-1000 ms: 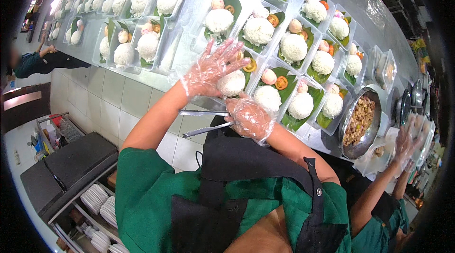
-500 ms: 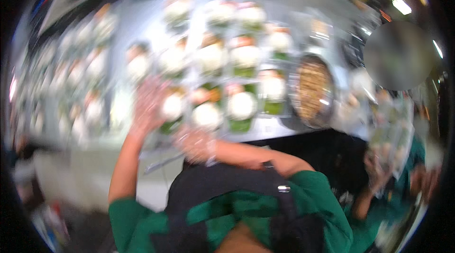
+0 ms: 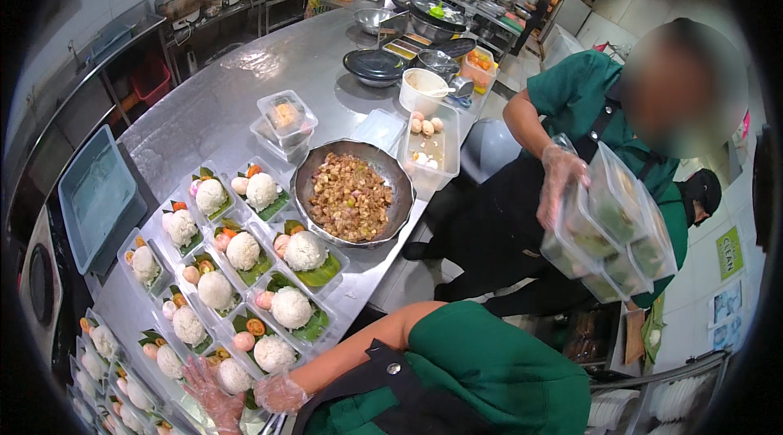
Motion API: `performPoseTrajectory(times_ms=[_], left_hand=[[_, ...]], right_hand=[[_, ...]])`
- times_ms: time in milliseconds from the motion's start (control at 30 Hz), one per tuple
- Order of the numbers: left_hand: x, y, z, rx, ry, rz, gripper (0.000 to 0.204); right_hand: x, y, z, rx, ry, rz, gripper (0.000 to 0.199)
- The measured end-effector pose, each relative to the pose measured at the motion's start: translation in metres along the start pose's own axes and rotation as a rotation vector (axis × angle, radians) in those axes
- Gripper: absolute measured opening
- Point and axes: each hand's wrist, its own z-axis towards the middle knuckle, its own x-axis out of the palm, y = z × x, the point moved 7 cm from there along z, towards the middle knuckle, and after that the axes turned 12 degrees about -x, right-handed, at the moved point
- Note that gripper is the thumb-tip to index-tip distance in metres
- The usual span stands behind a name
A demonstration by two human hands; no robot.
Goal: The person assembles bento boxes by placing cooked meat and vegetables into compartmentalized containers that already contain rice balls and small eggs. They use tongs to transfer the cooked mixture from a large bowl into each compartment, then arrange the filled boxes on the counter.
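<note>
My left hand, in a clear plastic glove, lies with its fingers apart against a clear container with a rice ball at the lower edge of the view. Close on the other side of that container is my right hand, also gloved; its fingers are mostly hidden. Rows of similar clear containers surround my hands. Each holds a white rice mound on a green leaf, with a pinkish egg and an orange tomato slice.
A bowl of chopped brown meat stands beyond the rice containers, near lidded tubs and a tub of eggs. At right, a co-worker's gloved hand holds stacked filled containers. A blue-grey tray sits at far left.
The view has swung up and to the right, so the hands now appear lower and further left. Both hands stay by the same front containers. The co-worker with the stack has come more into view.
</note>
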Motion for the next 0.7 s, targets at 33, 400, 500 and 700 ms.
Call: performPoseTrajectory(times_ms=[33, 400, 500, 700], left_hand=[[0.006, 0.006, -0.001, -0.022, 0.022, 0.004, 0.121], [-0.085, -0.028, -0.010, 0.190, -0.143, -0.407, 0.079], [-0.085, -0.083, -0.005, 0.030, -0.028, -0.872, 0.056], [-0.043, -0.275, -0.003, 0.039, 0.729, -1.446, 0.058]], right_hand=[[-0.027, -0.002, -0.011, 0.059, -0.099, 0.163, 0.031], [-0.336, -0.027, -0.215, 1.094, -0.307, 0.446, 0.040], [-0.393, -0.029, -0.312, 1.065, -0.558, -0.132, 0.027], [-0.473, -0.019, -0.459, 1.309, -1.541, 0.175, 0.061]])
